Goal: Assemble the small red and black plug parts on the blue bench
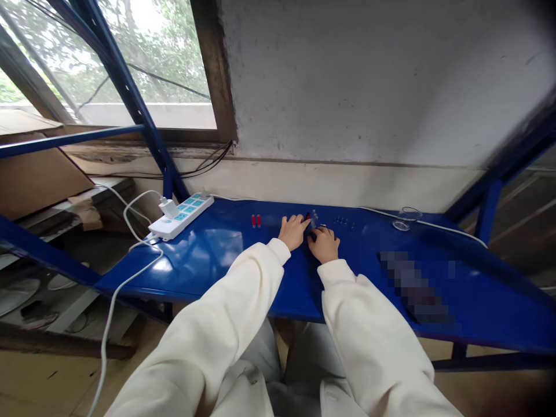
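Both of my hands are over the blue tabletop, close together. My left hand (293,233) has its fingers bent, with a small red cylinder (308,216) at the thumb and index tips. Beside those fingertips is a little cluster of clear pieces (314,218). My right hand (324,244) is just to the right, fingers curled in and thumb turned towards the left hand; whatever lies under its fingertips is too small and hidden to name. Two more red cylinders with clear ends (256,220) stand side by side left of my left hand.
Several tiny clear pieces (341,220) lie right of my hands on the blue table (260,272). A clear cup-like container (408,215) is at the back right. A white power strip (182,216) with a plugged cable sits left. A pixelated object (414,286) lies right.
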Tool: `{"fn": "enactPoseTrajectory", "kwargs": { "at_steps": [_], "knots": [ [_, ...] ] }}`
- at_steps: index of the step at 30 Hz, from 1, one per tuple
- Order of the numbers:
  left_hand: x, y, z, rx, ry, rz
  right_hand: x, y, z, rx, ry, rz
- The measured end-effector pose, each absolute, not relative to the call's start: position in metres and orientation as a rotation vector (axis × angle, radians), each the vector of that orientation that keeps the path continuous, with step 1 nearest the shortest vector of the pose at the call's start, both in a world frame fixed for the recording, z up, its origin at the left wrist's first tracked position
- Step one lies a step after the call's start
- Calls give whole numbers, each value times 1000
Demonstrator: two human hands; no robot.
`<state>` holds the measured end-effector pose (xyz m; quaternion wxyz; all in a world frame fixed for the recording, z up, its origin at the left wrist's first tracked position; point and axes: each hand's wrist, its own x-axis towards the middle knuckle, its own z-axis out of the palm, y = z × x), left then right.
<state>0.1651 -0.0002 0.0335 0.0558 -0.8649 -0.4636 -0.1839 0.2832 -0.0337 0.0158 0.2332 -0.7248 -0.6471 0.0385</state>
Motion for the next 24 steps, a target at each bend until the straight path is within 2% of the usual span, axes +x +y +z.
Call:
{"fn": "enactPoseTrajectory", "kwargs": {
  "at_steps": [11,19,24],
  "knots": [
    [157,-4,38,-2545,-1527,-843,278,-31,14,-2049,-1827,78],
    [138,-16,24,-2289,-1872,-1393,279,-25,9,-2040,-1831,89],
    [131,-18,19,-2270,-1890,-1724,280,-23,6,-2047,-1822,75]
  ]
}}
